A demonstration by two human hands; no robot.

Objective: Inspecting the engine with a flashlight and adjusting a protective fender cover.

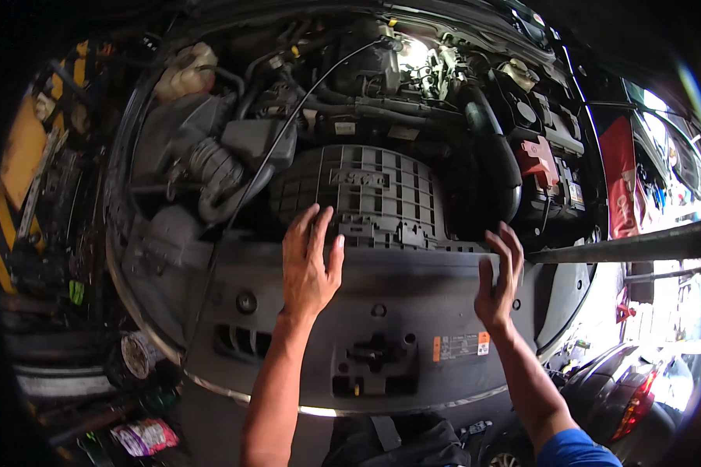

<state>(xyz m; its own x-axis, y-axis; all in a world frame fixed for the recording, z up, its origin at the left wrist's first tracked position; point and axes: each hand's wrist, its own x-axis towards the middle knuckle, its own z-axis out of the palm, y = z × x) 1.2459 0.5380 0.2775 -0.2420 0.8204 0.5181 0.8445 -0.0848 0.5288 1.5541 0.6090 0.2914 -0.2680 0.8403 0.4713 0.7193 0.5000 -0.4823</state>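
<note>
Over the front of an open engine bay, my left hand (310,261) is raised with its fingers stretched and holds nothing. It is nearest to the far edge of the black front cover panel (401,307) and the near edge of a black ribbed plastic cover (417,191). To the right, my right hand (500,280) is over the same panel edge, fingers apart and curved a little, nothing in them. Whether either hand touches the panel cannot be made out. Between the hands lies the gridded surface of the ribbed cover, just beyond the panel.
A thin black cable (276,140) crosses the bay's left side towards a bright light (414,56) at the back. A red battery terminal cover (539,162) sits right of a thick black hose (497,167). From the right edge, a dark bar (623,246) reaches in.
</note>
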